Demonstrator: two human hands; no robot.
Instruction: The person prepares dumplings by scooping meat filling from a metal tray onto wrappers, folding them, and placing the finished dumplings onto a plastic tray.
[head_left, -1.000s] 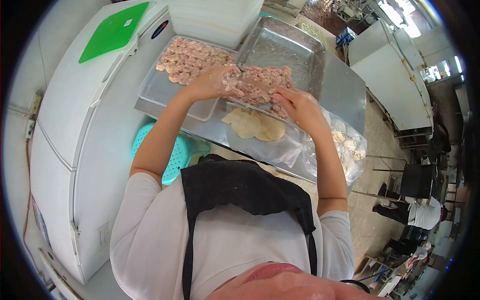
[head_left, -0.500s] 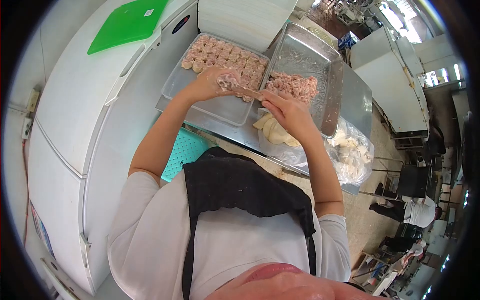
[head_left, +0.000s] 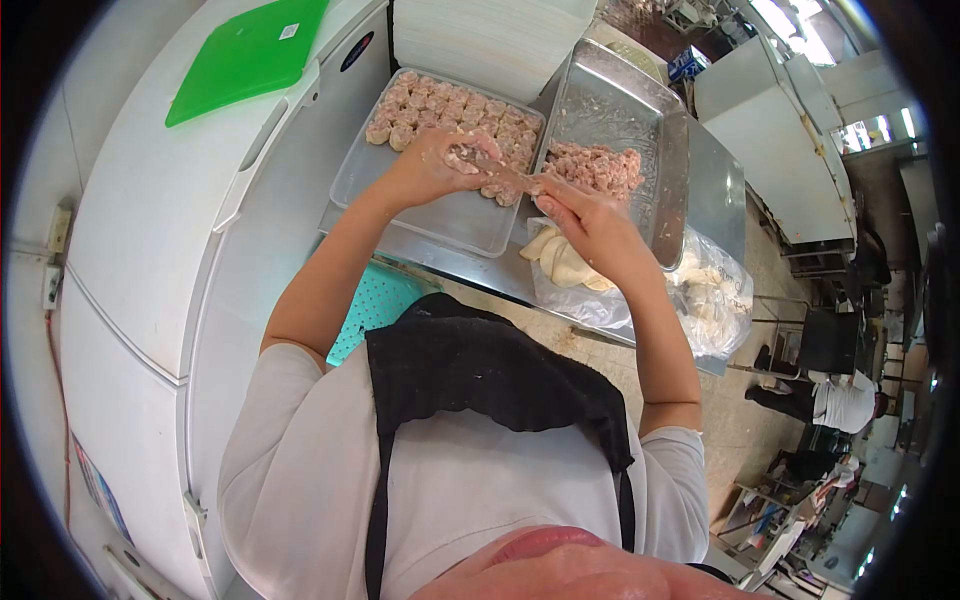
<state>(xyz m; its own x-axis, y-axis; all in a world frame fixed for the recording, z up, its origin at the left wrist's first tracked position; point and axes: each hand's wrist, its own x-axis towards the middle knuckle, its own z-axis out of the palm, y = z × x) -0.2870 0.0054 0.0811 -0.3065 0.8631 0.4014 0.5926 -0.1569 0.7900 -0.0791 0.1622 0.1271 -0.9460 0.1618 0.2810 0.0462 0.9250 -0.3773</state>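
Observation:
My left hand (head_left: 432,172) is cupped over the plastic tray (head_left: 440,227), its fingers curled round a dumpling wrapper with meat in it, mostly hidden. In my right hand (head_left: 592,215) is a flat spatula (head_left: 507,177) smeared with meat, its blade reaching across to the left palm. Rows of open-topped dumplings (head_left: 455,105) fill the far part of the tray. Raw ground meat (head_left: 597,170) is heaped at the near end of a metal pan (head_left: 676,185). Pale round wrappers (head_left: 562,262) lie in a loose stack on plastic below my right wrist.
A clear plastic bag (head_left: 715,310) with pale contents sits at the right of the steel table (head_left: 722,190). A white freezer (head_left: 140,220) stands at left with a green board (head_left: 250,60) on it. A turquoise perforated stool (head_left: 375,300) is below. Another person (head_left: 840,402) is farther off at right.
The spatula blade now lies farther across my left palm, and my right hand has shifted slightly right. The whole view has moved a little. Both hands keep their hold.

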